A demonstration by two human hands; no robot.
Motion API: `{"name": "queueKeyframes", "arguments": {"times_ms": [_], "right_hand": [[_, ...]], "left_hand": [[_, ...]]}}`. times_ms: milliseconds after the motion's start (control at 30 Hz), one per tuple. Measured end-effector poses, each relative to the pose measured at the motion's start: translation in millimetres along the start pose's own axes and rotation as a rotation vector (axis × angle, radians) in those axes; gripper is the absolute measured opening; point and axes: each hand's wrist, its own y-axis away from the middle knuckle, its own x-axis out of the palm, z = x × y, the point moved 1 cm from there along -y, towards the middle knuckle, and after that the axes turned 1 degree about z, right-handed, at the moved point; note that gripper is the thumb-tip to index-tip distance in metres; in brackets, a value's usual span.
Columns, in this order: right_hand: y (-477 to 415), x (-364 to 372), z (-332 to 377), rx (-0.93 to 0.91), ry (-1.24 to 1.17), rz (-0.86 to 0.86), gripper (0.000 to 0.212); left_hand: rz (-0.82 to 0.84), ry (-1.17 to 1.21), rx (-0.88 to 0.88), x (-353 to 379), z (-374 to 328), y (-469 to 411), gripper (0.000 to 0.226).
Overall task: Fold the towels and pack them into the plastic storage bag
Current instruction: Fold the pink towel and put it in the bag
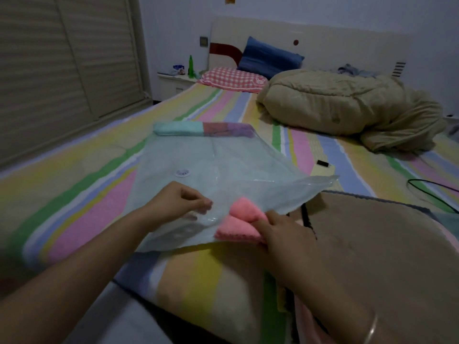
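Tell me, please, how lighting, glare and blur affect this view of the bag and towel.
Head view: dim, bluish light; faint glare on the plastic storage bag by the left hand; the pink towel in the right hand reads clearly; the frame's edges blur.

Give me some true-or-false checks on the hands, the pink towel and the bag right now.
1. The right hand grips the pink towel at the open end of the plastic storage bag. True.
2. The left hand is open and holds nothing. False: it pinches the bag's near edge.
3. More folded towels lie at the bag's far end. True.
4. The beige comforter covers the bag. False: it sits apart, off to the right.
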Motion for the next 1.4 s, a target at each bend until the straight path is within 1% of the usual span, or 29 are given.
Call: {"name": "queueKeyframes", "arguments": {"times_ms": [67,100,167,233,300,367,467,500,533,567,600,667,700,767,833,900,933,1000,1067,1133,1200,1267,1300,1367,1400], "right_hand": [[-5.9,5.4,1.3,0.039,0.001,0.166,0.037],[-10.0,3.2,3.9,0.053,-0.021,0.192,0.036],[-24.3,-4.4,11.8,0.08,-0.094,0.144,0.035],[-47.9,-11.1,22.4,0.142,-0.194,0.078,0.032],[-81.4,-11.0,31.1,0.231,-0.28,0.08,0.029],[-120.1,-0.6,35.4,0.286,-0.314,0.155,0.032],[-175.3,26.7,42.8,0.302,-0.384,0.23,0.026],[-191.0,39.4,45.2,0.314,-0.432,0.213,0.026],[-206.2,53.0,46.6,0.315,-0.449,0.164,0.024],[-219.9,65.5,48.0,0.313,-0.448,0.102,0.023],[-232.6,76.9,49.0,0.299,-0.45,0.047,0.025],[-255.8,96.9,48.5,0.213,-0.42,-0.017,0.044],[-266.2,103.7,47.0,0.169,-0.394,-0.043,0.052],[-287.0,116.1,45.9,0.111,-0.365,-0.08,0.058],[-312.7,128.2,45.0,0.094,-0.339,-0.126,0.061],[-344.0,143.3,45.2,0.099,-0.35,-0.102,0.058],[-360.0,149.9,45.8,0.09,-0.378,-0.094,0.056],[-385.4,154.8,49.6,0.071,-0.446,-0.099,0.048],[-409.1,154.4,56.5,0.101,-0.473,-0.078,0.04],[-431.1,156.1,66.2,0.114,-0.533,-0.021,0.038],[-449.5,163.5,72.4,0.144,-0.725,0.052,0.034],[-456.4,170.0,78.4,0.269,-0.904,0.14,0.023],[-454.8,168.1,81.2,0.278,-0.986,0.142,0.024],[-454.2,162.4,80.0,0.237,-1.079,0.078,0.026],[-449.8,160.1,72.4,0.277,-1.176,0.116,0.025]], "left_hand": [[-0.108,-0.02,0.089,-2.7,-8.3,-0.7,0.011],[-0.162,-0.044,0.142,-5.0,-12.8,-1.2,0.011],[-0.243,-0.086,0.232,-10.5,-24.3,-1.6,0.012],[-0.248,-0.089,0.264,-17.7,-39.9,-1.2,0.013],[-0.163,-0.089,0.223,-26.2,-57.4,-2.5,0.014],[-0.049,-0.079,0.148,-36.9,-72.6,-6.1,0.016],[0.156,0.115,0.05,-56.7,-81.8,-14.8,0.019],[0.173,0.163,0.049,-65.1,-78.8,-20.7,0.021],[0.136,0.196,0.052,-74.8,-72.5,-27.5,0.021],[0.043,0.228,0.049,-86.2,-61.4,-37.2,0.02],[-0.094,0.255,0.039,-99.6,-44.5,-49.5,0.018],[-0.412,0.265,-0.011,-127.7,6.6,-80.3,0.013],[-0.546,0.245,-0.054,-140.4,35.6,-96.0,0.013],[-0.691,0.248,-0.152,-158.9,87.9,-126.0,0.012],[-0.738,0.389,-0.179,-168.1,125.8,-155.0,0.014],[-0.715,0.549,-0.166,-168.1,140.8,-174.5,0.021],[-0.688,0.595,-0.156,-165.3,145.2,-180.5,0.021],[-0.623,0.601,-0.119,-158.9,148.8,-187.2,0.02],[-0.542,0.56,-0.062,-155.4,147.7,-187.7,0.024],[-0.492,0.523,-0.025,-156.0,144.4,-184.1,0.032],[-0.469,0.56,-0.007,-157.0,145.5,-183.9,0.048],[-0.421,0.595,-0.001,-158.7,150.4,-185.7,0.064],[-0.402,0.596,-0.01,-158.9,152.4,-186.1,0.066],[-0.377,0.59,-0.02,-160.0,155.2,-185.9,0.062],[-0.365,0.586,-0.02,-159.9,155.4,-185.4,0.06]]}}
